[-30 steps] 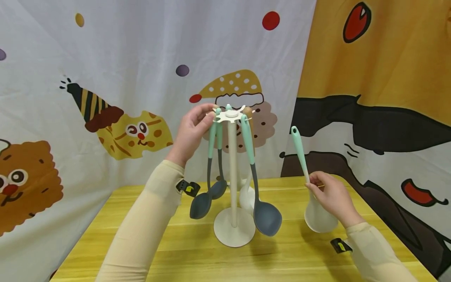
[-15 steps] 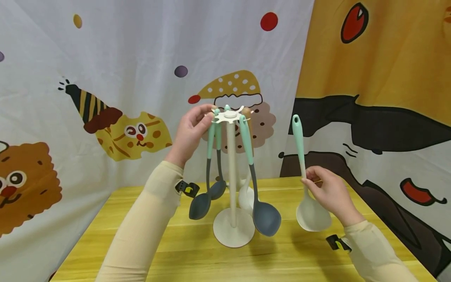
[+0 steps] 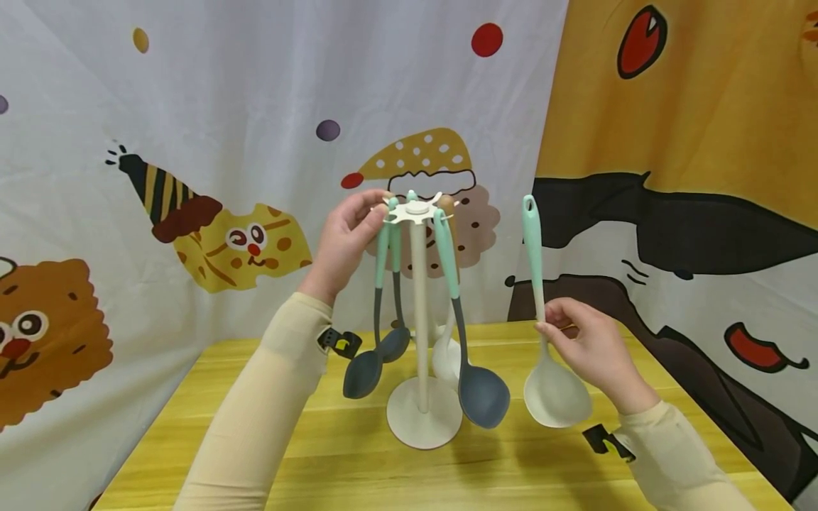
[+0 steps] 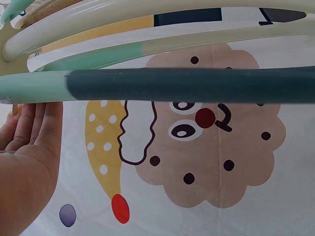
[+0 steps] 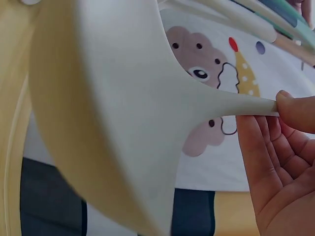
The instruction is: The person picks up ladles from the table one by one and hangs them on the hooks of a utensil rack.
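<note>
A cream utensil rack (image 3: 422,298) stands upright on the table. My left hand (image 3: 345,238) holds it at the top left, thumb and fingers about a hook and the end of a mint handle. My right hand (image 3: 591,344) pinches the neck of a white ladle (image 3: 557,397) between thumb and fingers. The ladle is upright to the right of the rack, bowl down, its mint handle (image 3: 532,234) pointing up. In the right wrist view the ladle's broad bowl (image 5: 133,98) fills much of the frame. A dark grey ladle (image 3: 484,397) hangs at the rack's front right.
Two grey spoons, one in front (image 3: 363,374) and one behind (image 3: 395,344), hang on the rack's left. A white utensil (image 3: 445,358) hangs behind the post, partly hidden, near a brown handle (image 3: 446,206). A printed curtain (image 3: 255,85) backs the wooden table (image 3: 332,454).
My right hand has moved left toward the rack with the white ladle, whose handle has risen and become more upright. My left hand stays at the rack top.
</note>
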`<action>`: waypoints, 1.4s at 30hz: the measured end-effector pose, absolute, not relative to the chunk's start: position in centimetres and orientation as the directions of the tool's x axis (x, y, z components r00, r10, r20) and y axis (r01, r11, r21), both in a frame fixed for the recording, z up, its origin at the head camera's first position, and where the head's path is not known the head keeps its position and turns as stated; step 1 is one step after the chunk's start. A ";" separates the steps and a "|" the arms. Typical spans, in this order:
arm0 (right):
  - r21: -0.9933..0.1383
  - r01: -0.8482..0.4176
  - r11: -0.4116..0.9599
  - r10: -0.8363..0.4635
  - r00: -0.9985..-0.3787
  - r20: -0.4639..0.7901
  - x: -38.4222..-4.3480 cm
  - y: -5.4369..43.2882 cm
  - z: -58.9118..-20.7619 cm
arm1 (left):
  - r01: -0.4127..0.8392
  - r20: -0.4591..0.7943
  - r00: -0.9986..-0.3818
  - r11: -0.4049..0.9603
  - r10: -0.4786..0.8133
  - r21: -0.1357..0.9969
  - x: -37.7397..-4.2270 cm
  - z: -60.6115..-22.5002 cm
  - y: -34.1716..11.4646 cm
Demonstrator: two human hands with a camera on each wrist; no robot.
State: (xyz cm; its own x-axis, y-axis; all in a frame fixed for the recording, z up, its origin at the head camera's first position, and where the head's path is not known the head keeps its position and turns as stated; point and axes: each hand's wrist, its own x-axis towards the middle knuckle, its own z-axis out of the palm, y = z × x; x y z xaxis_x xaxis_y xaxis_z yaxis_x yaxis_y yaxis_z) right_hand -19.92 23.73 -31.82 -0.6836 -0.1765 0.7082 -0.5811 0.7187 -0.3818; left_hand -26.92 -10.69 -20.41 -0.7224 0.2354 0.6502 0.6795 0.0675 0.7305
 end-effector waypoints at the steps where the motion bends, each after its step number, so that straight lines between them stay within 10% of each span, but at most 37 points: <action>1: -0.385 -0.584 0.714 -0.176 -0.683 0.709 -19.8 23.6 -31.7 | 0.678 0.649 -0.724 0.067 0.235 0.732 -27.0 -20.4 -10.7; 42: -0.509 -0.672 0.538 -0.199 -0.688 0.698 -17.5 17.2 -29.7 | 0.674 0.645 -0.725 0.054 0.241 0.737 -26.8 -20.3 -10.7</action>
State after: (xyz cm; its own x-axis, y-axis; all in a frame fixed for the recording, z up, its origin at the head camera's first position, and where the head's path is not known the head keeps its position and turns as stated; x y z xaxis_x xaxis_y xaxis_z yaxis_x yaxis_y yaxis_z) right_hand -17.53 17.16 -29.74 -0.6881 -0.1993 0.6977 -0.6720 0.5378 -0.5091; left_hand -26.82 -10.75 -20.32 -0.7252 0.2413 0.6449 0.6736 0.0541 0.7372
